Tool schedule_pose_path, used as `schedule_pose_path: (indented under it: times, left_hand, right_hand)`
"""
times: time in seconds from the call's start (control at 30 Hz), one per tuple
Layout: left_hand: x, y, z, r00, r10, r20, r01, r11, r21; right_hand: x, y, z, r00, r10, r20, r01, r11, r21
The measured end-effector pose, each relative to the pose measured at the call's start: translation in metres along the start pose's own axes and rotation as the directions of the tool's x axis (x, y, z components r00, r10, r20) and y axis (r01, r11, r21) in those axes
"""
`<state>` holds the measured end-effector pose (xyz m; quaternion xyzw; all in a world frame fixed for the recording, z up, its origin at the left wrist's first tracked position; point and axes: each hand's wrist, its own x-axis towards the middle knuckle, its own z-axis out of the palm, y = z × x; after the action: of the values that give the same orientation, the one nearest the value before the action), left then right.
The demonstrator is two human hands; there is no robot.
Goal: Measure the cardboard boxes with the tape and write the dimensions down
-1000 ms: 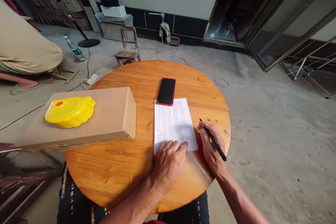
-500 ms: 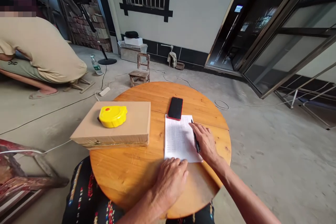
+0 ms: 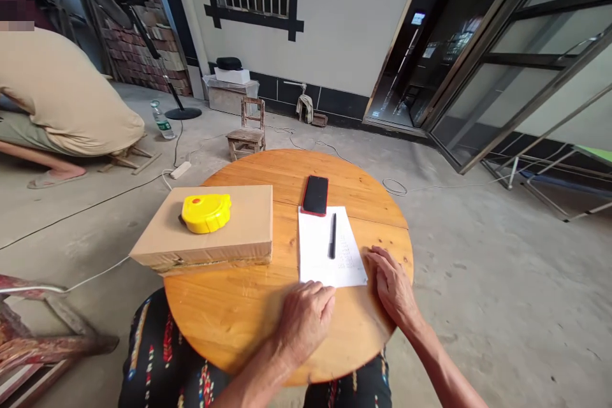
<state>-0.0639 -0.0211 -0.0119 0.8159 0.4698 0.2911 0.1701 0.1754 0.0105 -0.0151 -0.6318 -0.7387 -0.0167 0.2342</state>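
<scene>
A sheet of paper with some small writing at its lower right lies on the round wooden table. On the sheet rests a black pen, with no hand touching it. My left hand lies palm down at the paper's lower left edge, its fingers loosely bent and grasping nothing. To the right of the sheet, my right hand rests on the wood with its fingers stretched out and nothing in it. A black phone with a red edge sits at the top of the paper, slightly overlapping it.
On the left of the table is a cardboard box topped by a yellow tape measure. A small wooden chair stands beyond. Another person crouches at far left. Cables run over the floor.
My right hand has let go of the pen and moved right, off the paper. The pen now lies on the sheet, whose visible face carries less writing than before. The view has shifted slightly.
</scene>
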Motion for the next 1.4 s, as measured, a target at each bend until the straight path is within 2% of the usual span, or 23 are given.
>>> schedule_pose_path:
  times: [0.13, 0.3, 0.5, 0.7, 0.83, 0.93, 1.03, 1.1, 1.2, 1.27, 1.3, 1.33, 1.4]
  left_hand:
    - [-0.011, -0.001, -0.007, 0.998, 0.033, -0.062, -0.033, 0.999, -0.007]
    - [-0.034, -0.002, -0.025, 0.97, 0.055, -0.238, -0.051, 0.998, 0.021]
    - [-0.048, -0.007, -0.039, 0.948, 0.057, -0.313, -0.033, 0.996, 0.084]
    - [-0.071, -0.026, -0.053, 0.918, 0.022, -0.396, 0.012, 0.996, 0.083]
    - [-0.09, -0.044, -0.077, 0.879, 0.016, -0.477, 0.051, 0.991, 0.127]
    - [-0.099, -0.058, -0.102, 0.827, -0.024, -0.562, 0.133, 0.979, 0.153]
    - [-0.104, -0.073, -0.124, 0.746, -0.125, -0.654, 0.266, 0.957, 0.12]
    - [-0.105, -0.084, -0.135, 0.67, -0.216, -0.71, 0.354, 0.934, 0.05]
    - [-0.099, -0.1, -0.147, 0.531, -0.373, -0.761, 0.434, 0.891, -0.134]
    - [-0.092, -0.11, -0.154, 0.454, -0.495, -0.741, 0.45, 0.845, -0.288]
    - [-0.087, -0.115, -0.157, 0.432, -0.561, -0.706, 0.451, 0.812, -0.37]
    - [-0.081, -0.121, -0.161, 0.423, -0.626, -0.656, 0.448, 0.773, -0.449]
    - [-0.07, -0.13, -0.167, 0.434, -0.72, -0.541, 0.424, 0.693, -0.583]
  right_hand:
    - [-0.005, -0.001, 0.003, 1.0, 0.027, -0.017, -0.026, 0.999, 0.037]
    - [-0.004, 0.001, 0.005, 0.999, 0.03, -0.014, -0.029, 0.997, 0.073]
    - [-0.005, 0.001, 0.005, 0.999, 0.033, -0.017, -0.031, 0.993, 0.113]
    - [-0.006, 0.003, 0.002, 0.993, 0.091, -0.071, -0.079, 0.984, 0.162]
    - [-0.008, -0.006, -0.006, 0.977, 0.098, -0.188, -0.06, 0.979, 0.196]
    - [-0.004, -0.027, -0.014, 0.962, 0.084, -0.26, -0.037, 0.983, 0.182]
    - [0.008, -0.06, -0.022, 0.958, 0.086, -0.273, -0.021, 0.972, 0.233]
    - [0.018, -0.084, -0.025, 0.966, 0.075, -0.248, 0.005, 0.952, 0.307]
    - [0.034, -0.118, -0.024, 0.978, 0.002, -0.208, 0.085, 0.909, 0.408]
    - [0.045, -0.137, -0.02, 0.985, -0.046, -0.169, 0.12, 0.882, 0.455]
    - [0.051, -0.146, -0.018, 0.987, -0.069, -0.146, 0.13, 0.874, 0.468]
    - [0.057, -0.154, -0.015, 0.987, -0.097, -0.131, 0.148, 0.871, 0.469]
    - [0.07, -0.171, -0.01, 0.977, -0.174, -0.123, 0.211, 0.871, 0.444]
